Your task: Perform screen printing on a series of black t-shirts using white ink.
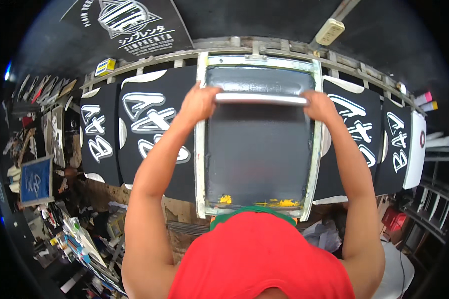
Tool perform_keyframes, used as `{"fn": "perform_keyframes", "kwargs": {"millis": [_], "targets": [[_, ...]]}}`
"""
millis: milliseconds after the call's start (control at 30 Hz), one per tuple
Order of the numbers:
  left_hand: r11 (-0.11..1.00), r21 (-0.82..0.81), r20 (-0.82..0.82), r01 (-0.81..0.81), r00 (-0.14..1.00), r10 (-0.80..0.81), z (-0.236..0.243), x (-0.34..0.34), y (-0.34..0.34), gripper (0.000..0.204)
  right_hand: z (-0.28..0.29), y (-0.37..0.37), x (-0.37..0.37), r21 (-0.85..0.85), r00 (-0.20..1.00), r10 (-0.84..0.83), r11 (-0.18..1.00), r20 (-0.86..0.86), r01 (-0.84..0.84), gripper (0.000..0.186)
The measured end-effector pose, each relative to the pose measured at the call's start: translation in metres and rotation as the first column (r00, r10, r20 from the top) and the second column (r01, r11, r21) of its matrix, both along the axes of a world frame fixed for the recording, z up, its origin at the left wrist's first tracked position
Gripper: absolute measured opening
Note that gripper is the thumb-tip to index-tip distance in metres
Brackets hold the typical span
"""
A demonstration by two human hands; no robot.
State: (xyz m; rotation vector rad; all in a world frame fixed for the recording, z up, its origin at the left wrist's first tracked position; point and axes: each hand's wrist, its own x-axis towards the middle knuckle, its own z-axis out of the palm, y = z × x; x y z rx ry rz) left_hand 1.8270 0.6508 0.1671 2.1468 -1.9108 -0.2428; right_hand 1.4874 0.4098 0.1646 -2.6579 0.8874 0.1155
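A squeegee with a pale, shiny bar (261, 98) lies crosswise near the far end of a screen-printing frame (200, 154). My left hand (198, 103) is closed around its left end, and my right hand (320, 105) grips the right end. Both arms reach forward over the frame. Dark, wet-looking ink (257, 80) shines on the mesh beyond the bar. On the near side the mesh (259, 159) is dark grey, with yellow smears (284, 203) along its near edge. Whatever lies under the screen is hidden.
Black shirts with white lettering lie on both sides, one at left (152, 129) and one at right (351, 129). A rail (274, 50) runs along the back, with a yellow box (105, 67) on it. Tools and a blue screen (36, 180) crowd the far left.
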Motion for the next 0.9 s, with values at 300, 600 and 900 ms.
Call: {"fn": "perform_keyframes", "kwargs": {"millis": [300, 600, 900], "targets": [[0.991, 0.055, 0.201, -0.126, 0.973, 0.112, -0.041, 0.01, -0.05, 0.036, -0.039, -0.031, 0.018, -0.103, 0.985, -0.171, 0.98, 0.028, 0.173, 0.039], [0.977, 0.197, -0.005, -0.083, 0.996, 0.086, -0.017, -0.172, 0.251, 0.051, 0.003, 0.27, -0.173, 0.156, 0.98, -0.13, 0.976, -0.151, 0.153, 0.041], [0.992, 0.082, 0.172, -0.099, 0.982, 0.083, 0.008, -0.031, 0.028, 0.033, 0.013, 0.045, -0.036, -0.142, 0.999, -0.03, 0.989, 0.024, 0.033, 0.026]]}}
